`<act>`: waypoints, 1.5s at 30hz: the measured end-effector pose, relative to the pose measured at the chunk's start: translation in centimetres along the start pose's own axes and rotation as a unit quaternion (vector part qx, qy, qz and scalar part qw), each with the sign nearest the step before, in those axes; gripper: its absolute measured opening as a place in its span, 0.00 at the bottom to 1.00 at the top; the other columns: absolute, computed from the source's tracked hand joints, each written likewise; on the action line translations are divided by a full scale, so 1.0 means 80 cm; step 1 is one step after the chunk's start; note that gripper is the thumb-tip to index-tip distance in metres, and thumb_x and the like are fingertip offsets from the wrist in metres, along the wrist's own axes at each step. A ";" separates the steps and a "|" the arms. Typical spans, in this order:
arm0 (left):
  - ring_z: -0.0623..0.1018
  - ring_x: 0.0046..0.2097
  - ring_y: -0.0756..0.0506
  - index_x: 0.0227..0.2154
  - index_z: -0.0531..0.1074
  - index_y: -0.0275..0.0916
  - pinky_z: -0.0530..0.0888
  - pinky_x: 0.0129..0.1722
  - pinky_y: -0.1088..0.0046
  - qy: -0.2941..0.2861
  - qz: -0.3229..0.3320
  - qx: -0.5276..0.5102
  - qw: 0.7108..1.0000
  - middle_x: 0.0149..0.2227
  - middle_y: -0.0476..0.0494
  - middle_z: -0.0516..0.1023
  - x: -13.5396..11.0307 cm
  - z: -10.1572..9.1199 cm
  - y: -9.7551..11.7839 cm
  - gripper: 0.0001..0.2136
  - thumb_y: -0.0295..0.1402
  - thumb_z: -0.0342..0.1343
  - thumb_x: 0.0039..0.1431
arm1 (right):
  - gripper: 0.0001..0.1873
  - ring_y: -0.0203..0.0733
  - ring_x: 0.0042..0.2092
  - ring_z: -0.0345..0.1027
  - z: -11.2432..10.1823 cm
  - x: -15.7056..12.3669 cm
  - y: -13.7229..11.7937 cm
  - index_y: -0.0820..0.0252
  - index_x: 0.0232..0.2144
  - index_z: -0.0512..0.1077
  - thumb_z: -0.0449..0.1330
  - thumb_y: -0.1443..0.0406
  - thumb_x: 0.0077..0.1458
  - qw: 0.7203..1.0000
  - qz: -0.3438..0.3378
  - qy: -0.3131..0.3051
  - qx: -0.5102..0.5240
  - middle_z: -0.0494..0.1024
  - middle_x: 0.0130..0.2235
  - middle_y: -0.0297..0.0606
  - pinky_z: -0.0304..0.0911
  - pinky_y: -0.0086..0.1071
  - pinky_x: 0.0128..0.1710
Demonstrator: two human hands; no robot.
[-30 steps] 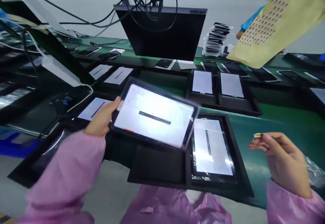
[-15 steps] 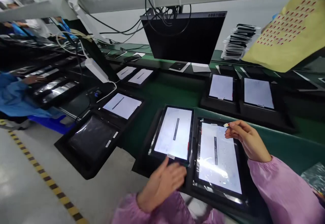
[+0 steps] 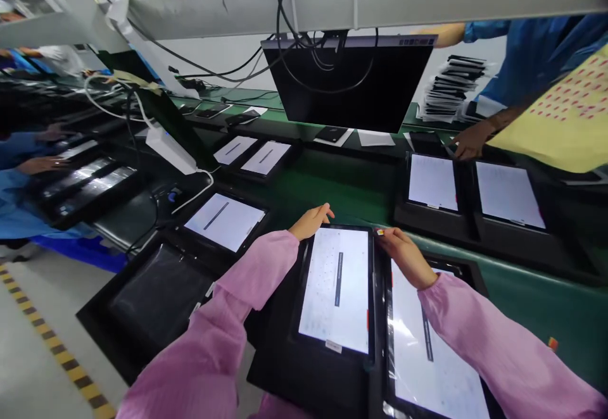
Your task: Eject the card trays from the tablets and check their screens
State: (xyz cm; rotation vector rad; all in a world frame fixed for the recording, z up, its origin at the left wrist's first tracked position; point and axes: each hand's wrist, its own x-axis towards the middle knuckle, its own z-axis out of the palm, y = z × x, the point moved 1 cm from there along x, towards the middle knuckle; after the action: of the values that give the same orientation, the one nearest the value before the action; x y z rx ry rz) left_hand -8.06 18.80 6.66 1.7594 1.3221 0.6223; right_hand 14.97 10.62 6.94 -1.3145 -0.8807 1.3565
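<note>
A tablet [image 3: 335, 289] with a lit white screen and a dark bar across its middle lies on a black mat in front of me. My left hand [image 3: 312, 221] is at its upper left corner, fingers curled round the edge; the thumb is hidden. At the upper right corner, my right hand [image 3: 403, 253] pinches a small white, yellow and red card [image 3: 380, 232] close to the tablet's edge. Beneath my right forearm is a second lit tablet [image 3: 413, 368] in clear film, partly covered by the sleeve.
Two lit tablets [image 3: 432, 181] lie at the right, near a co-worker's hand [image 3: 472, 140]. On the left are another lit tablet [image 3: 225, 221] and a dark one [image 3: 159, 299]. A monitor [image 3: 351, 87] hangs above the green bench [image 3: 332, 175]. A small orange piece [image 3: 552, 343] is far right.
My left hand has gone from below the near tablet to its upper left corner. My right hand has moved left with the card. A co-worker's arms have appeared at the upper right.
</note>
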 end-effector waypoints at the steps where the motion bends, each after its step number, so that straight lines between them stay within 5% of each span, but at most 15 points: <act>1: 0.76 0.34 0.46 0.32 0.72 0.36 0.71 0.42 0.69 0.002 0.010 -0.012 1.000 0.28 0.45 0.76 0.002 -0.002 -0.004 0.28 0.50 0.32 0.66 | 0.28 0.39 0.35 0.67 0.012 -0.005 0.001 0.55 0.23 0.62 0.66 0.43 0.35 1.000 0.006 -0.013 0.012 0.70 0.28 0.30 0.65 0.36 0.41; 6: 0.66 0.22 0.50 0.34 0.68 0.36 0.66 0.27 0.75 0.002 0.051 -0.058 0.997 0.18 0.51 0.66 0.003 -0.033 0.010 0.29 0.49 0.26 0.67 | 0.22 0.37 0.31 0.63 0.056 -0.035 -0.002 0.54 0.28 0.61 0.62 0.45 0.47 0.998 0.002 -0.036 0.047 0.67 0.28 0.28 0.63 0.31 0.33; 10: 0.65 0.24 0.52 0.29 0.70 0.37 0.63 0.27 0.76 -0.058 0.095 -0.055 0.992 0.21 0.51 0.68 -0.015 -0.064 0.049 0.19 0.44 0.42 0.65 | 0.20 0.41 0.41 0.68 0.053 -0.050 -0.017 0.54 0.27 0.63 0.62 0.46 0.50 0.999 -0.025 -0.023 0.036 0.74 0.38 0.33 0.64 0.35 0.44; 13: 0.64 0.23 0.53 0.28 0.73 0.38 0.61 0.25 0.77 -0.115 0.119 -0.011 0.986 0.21 0.53 0.67 -0.047 -0.081 0.089 0.12 0.39 0.52 0.60 | 0.14 0.44 0.52 0.68 0.035 -0.077 -0.063 0.55 0.28 0.69 0.61 0.52 0.55 0.985 -0.148 -0.002 -0.092 0.74 0.51 0.37 0.62 0.37 0.52; 17: 0.64 0.22 0.55 0.30 0.77 0.38 0.61 0.22 0.78 -0.135 0.212 0.098 0.963 0.21 0.54 0.69 -0.106 -0.091 0.149 0.08 0.35 0.55 0.59 | 0.02 0.39 0.37 0.73 0.026 -0.137 -0.146 0.50 0.34 0.75 0.62 0.62 0.56 0.874 -0.365 -0.045 -0.318 0.80 0.36 0.32 0.68 0.30 0.38; 21: 0.69 0.24 0.56 0.26 0.77 0.39 0.63 0.23 0.79 -0.043 0.356 0.157 0.920 0.21 0.53 0.73 -0.172 -0.091 0.184 0.08 0.31 0.56 0.59 | 0.07 0.38 0.32 0.75 0.045 -0.185 -0.188 0.50 0.39 0.73 0.59 0.65 0.58 0.773 -0.454 -0.071 -0.438 0.80 0.34 0.31 0.69 0.28 0.34; 29: 0.74 0.27 0.52 0.29 0.70 0.38 0.72 0.26 0.79 0.100 0.394 0.007 0.913 0.25 0.49 0.75 -0.252 -0.088 0.164 0.04 0.26 0.54 0.59 | 0.04 0.30 0.19 0.63 0.110 -0.222 -0.179 0.56 0.37 0.65 0.50 0.67 0.64 0.702 -0.479 -0.179 -0.495 0.72 0.22 0.27 0.55 0.26 0.20; 34: 0.76 0.26 0.51 0.29 0.69 0.40 0.74 0.26 0.78 0.122 0.456 -0.011 0.881 0.25 0.48 0.77 -0.258 -0.088 0.154 0.04 0.26 0.53 0.58 | 0.03 0.30 0.17 0.53 0.127 -0.235 -0.170 0.58 0.37 0.65 0.51 0.68 0.64 0.659 -0.500 -0.188 -0.529 0.61 0.19 0.24 0.49 0.28 0.19; 45: 0.71 0.20 0.57 0.28 0.69 0.38 0.68 0.20 0.85 0.172 0.499 0.006 0.850 0.21 0.54 0.74 -0.251 -0.085 0.147 0.03 0.24 0.52 0.53 | 0.04 0.31 0.19 0.53 0.127 -0.241 -0.171 0.58 0.34 0.63 0.51 0.69 0.63 0.615 -0.512 -0.193 -0.568 0.62 0.20 0.26 0.48 0.28 0.20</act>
State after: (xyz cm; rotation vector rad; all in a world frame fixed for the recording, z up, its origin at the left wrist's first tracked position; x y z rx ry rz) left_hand -13.63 0.87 22.01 2.3695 0.4944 1.5476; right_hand 5.34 -3.47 26.20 -0.9019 -2.5453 -0.0419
